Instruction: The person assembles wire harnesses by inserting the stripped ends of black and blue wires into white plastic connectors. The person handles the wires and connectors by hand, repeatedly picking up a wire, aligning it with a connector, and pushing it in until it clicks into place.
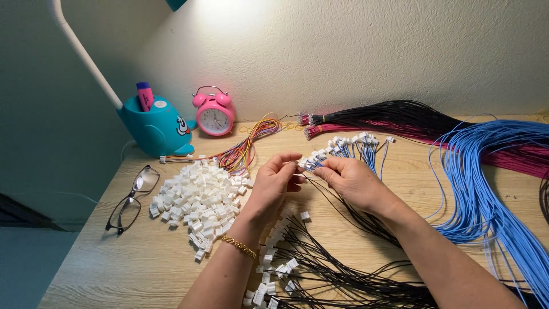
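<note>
Pale wood-grain desk (114, 269) runs up to a cream textured wall, lit from above by a white-armed lamp (80, 51); the left hand (273, 183) sits near the middle of the desk, fingers curled narrow and thumb pressed toward the fingertips, pinching a small white connector (302, 165) at the end of a thin black wire (331, 200); its palm faces toward three o'clock, wrist bent slightly, and a gold bracelet (240, 247) circles the forearm, which comes up from six o'clock; the right hand (351, 180) lies just at three o'clock of the left, knuckles up, fingers closed narrow on the same connector and wire so the two sets of fingertips nearly touch; its forearm slants in from five o'clock; whether the connector is fully seated on the wire cannot be told; at nine o'clock of the hands is a heap of loose white connectors (197, 200); at six o'clock, black wires with connectors fitted (320, 274); at one o'clock, blue wires with connectors (354, 146); at three o'clock, a thick bundle of blue wires (486, 189); at twelve to two o'clock, black and red wires (400, 120); at eleven o'clock, a pink alarm clock (214, 114), a teal pen holder (154, 126) and multicoloured wires (251, 143); glasses (131, 197) lie at nine o'clock near the desk edge.
</note>
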